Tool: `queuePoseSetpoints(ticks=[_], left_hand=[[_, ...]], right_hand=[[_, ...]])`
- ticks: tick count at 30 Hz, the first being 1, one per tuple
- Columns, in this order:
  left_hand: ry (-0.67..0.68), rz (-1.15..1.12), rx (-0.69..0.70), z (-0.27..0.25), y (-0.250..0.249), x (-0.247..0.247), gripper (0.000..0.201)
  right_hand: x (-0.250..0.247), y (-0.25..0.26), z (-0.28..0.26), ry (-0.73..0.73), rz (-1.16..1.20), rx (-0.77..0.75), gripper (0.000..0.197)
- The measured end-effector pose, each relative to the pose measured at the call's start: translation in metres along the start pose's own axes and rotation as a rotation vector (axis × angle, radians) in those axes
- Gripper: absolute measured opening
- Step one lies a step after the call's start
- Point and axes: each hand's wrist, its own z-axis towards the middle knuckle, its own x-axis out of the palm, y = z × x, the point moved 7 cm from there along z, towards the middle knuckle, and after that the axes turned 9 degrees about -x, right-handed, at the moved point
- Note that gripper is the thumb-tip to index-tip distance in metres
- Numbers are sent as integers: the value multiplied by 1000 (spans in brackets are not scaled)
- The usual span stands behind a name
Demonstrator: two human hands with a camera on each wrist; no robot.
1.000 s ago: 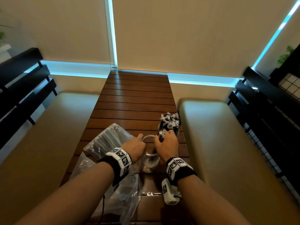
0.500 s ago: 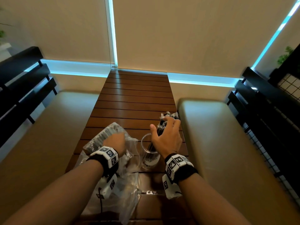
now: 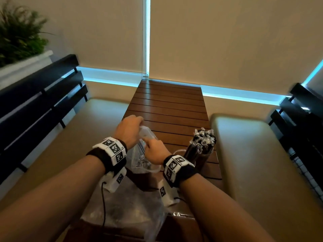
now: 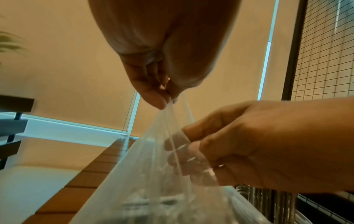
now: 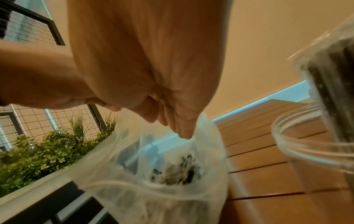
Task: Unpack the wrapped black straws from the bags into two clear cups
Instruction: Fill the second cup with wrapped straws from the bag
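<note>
A clear plastic bag [image 3: 142, 154] of wrapped black straws [image 5: 176, 171] is held up over the wooden table [image 3: 167, 109]. My left hand [image 4: 166, 101] pinches the top edge of the bag's mouth. My right hand [image 4: 191, 159] grips the opposite edge with curled fingers, and the mouth is spread between the two hands. To the right stands a clear cup [image 3: 201, 159] packed with wrapped black straws [image 3: 203, 138]. A second clear cup [image 5: 306, 145] stands beside it, close to my right wrist; what it holds cannot be told.
Another clear bag [image 3: 125, 210] lies flat on the near end of the table under my forearms. Beige bench cushions [image 3: 258, 163] flank the table on both sides. A planter with green plants [image 3: 17, 37] is at far left.
My right hand left the straws in the cup and moved left to the bag. My left hand lifted the bag off the table, and both hands now hold its mouth.
</note>
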Motion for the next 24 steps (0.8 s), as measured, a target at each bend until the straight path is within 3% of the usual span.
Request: queuePoseSetpoints(ticks=[4,9,12,15,21,24], left_hand=[[-9,-10,26,-11,1,-20,9],[-34,-29,56,-24,2,-38,13],[-42,-23,74,-31,1,-36,14],[-49,-7,114,-37,-1,-34,13],[-42,37,118,-37,9,-30,16],[-46,39,118,-34,10,-30,17]], right_hand=[[21,-6,23,62,-124,118,29],[40,-25,23,139,-107,349,62],[60,-32,33,176,-163,393,45],[79,-26,36,339,-273,335,38],[70,-14,33,342,-422,300,29],[60,-10,27,349,-545,213,27]])
